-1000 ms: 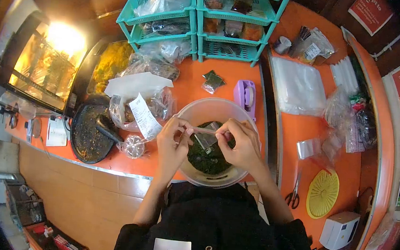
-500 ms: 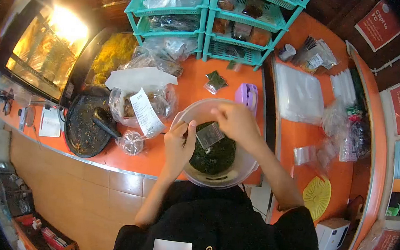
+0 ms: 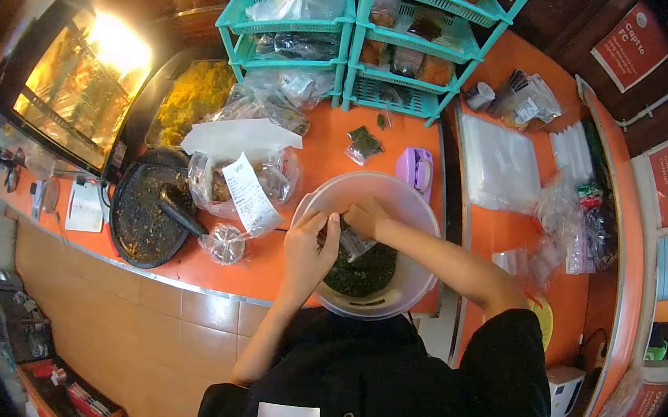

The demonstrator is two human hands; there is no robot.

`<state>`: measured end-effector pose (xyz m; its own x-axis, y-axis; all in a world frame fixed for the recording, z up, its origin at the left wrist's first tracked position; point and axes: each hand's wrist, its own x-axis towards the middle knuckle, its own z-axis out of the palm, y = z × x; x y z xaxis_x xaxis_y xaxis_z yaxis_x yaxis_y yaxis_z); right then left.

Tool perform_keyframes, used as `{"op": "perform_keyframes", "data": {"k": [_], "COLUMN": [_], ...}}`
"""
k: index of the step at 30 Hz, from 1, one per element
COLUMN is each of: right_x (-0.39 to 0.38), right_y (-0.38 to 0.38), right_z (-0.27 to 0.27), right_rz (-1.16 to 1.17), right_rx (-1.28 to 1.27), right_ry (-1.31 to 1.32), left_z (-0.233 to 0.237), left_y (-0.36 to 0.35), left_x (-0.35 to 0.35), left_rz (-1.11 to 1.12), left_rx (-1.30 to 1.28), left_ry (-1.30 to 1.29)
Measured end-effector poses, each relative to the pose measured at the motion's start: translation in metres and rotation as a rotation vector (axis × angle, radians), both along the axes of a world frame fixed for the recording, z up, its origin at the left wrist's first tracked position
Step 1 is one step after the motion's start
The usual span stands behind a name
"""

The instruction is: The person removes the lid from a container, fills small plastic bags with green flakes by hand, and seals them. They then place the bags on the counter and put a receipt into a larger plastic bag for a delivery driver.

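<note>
A whitish plastic tub [image 3: 415,275] at the table's front edge holds dark green, finely chopped or flaky stuff [image 3: 362,273]. A small clear plastic bag [image 3: 356,247] hangs over that stuff, inside the tub. My left hand [image 3: 309,252] pinches the bag's left edge, thumb pointing up, at the tub's left rim. Bent down into the tub, my right hand [image 3: 366,218] has its fingers closed at the bag's top, close to my left fingertips. The fingertips of both hands are partly hidden. Beyond the tub lies a small bag of green stuff [image 3: 364,144].
A purple tape dispenser [image 3: 415,172] stands behind the tub. To the left are a receipt [image 3: 251,195] on bagged goods, and a stone mortar [image 3: 142,223] with its pestle [image 3: 181,211]. Teal racks [image 3: 395,96] stand behind. Stacked clear bags [image 3: 501,163] lie on the right counter.
My right hand has moved left and down, from above the tub's far side to the bag's top beside my left hand. The view has shifted slightly.
</note>
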<state>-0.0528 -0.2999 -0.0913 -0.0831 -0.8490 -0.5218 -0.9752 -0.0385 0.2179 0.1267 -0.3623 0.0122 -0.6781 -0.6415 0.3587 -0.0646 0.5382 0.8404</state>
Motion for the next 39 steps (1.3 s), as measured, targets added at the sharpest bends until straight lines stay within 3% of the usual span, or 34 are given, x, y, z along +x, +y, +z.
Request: {"op": "perform_keyframes", "data": {"k": [4, 7, 10, 13, 15, 17, 19, 22, 25, 28, 31, 34, 37, 39], "right_x": [0.003, 0.001, -0.001, 0.009, 0.014, 0.015, 0.015, 0.014, 0.013, 0.011, 0.010, 0.010, 0.008, 0.007], "right_y": [0.017, 0.026, 0.038, 0.043, 0.044, 0.046, 0.049, 0.053, 0.059, 0.061, 0.067, 0.080, 0.090, 0.095], "right_z": [0.025, 0.045, 0.056, 0.095, 0.138, 0.162, 0.171, 0.177, 0.180, 0.163, 0.149, 0.140, 0.125, 0.121], "right_rz": [0.040, -0.125, -0.059, 0.023, 0.071, 0.091, 0.089, -0.044, -0.341, -0.538, -0.582, -0.708, -0.779, -0.835], "right_rx": [-0.269, -0.290, -0.592, -0.618, -0.589, -0.650, -0.793, -0.830, -0.818, -0.899, -0.983, -0.869, -0.829, -0.764], "right_ry": [-0.022, -0.105, -0.160, 0.000, -0.073, -0.177, -0.310, -0.416, -0.751, -0.980, -1.000, -1.113, -1.275, -1.293], "left_z": [0.004, 0.005, -0.003, -0.002, 0.013, 0.015, 0.005, -0.005, -0.003, -0.009, -0.011, 0.003, -0.007, -0.008], "left_y": [0.002, 0.006, 0.004, 0.006, 0.005, 0.007, 0.012, 0.006, 0.000, -0.002, 0.001, -0.001, -0.004, 0.001], "left_x": [0.000, -0.003, -0.001, -0.003, -0.006, -0.011, -0.018, -0.024, -0.025, -0.027, -0.029, -0.029, -0.031, -0.036], "left_rz": [-0.003, 0.012, -0.034, -0.050, -0.106, -0.184, -0.275, -0.235, -0.270, -0.377, -0.306, -0.270, -0.280, -0.243], "left_rx": [-0.009, -0.006, -0.012, -0.205, -0.279, -0.129, 0.253, 0.254, 0.064, 0.311, 0.456, 0.508, 0.411, 0.127], "left_ry": [-0.040, -0.021, -0.162, -0.153, -0.091, -0.036, 0.012, -0.047, -0.064, -0.058, -0.006, -0.026, -0.156, -0.083]}}
